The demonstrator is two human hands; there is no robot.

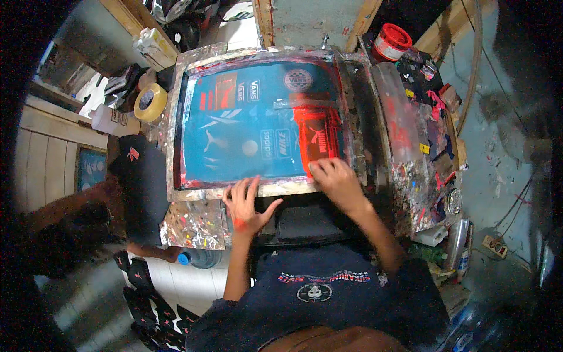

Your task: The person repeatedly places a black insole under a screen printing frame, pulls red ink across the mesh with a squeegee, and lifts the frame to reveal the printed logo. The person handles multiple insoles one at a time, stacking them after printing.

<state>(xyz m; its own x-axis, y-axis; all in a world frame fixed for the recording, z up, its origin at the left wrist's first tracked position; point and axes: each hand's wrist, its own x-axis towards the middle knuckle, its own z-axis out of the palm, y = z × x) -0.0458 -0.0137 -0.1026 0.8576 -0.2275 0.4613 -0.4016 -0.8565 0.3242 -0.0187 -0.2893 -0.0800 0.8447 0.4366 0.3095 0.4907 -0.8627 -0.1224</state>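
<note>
A wooden-framed printing screen (pixel 223 149) with blue mesh and several pale stencilled designs lies on the bench. A patch of wet red ink (pixel 316 126) covers its right side. My left hand (pixel 246 208), with red staining near the wrist, has its fingers spread at the frame's lower edge. My right hand (pixel 339 186) is closed at the bottom of the red patch, gripping something I cannot make out.
A red ink tub (pixel 392 36) stands at back right, a tape roll (pixel 146 104) and white bottle (pixel 108 122) at left, with dark fabric (pixel 135 182). A paint-spattered side surface (pixel 410 176) is at right. Black printed pieces (pixel 153 305) lie lower left.
</note>
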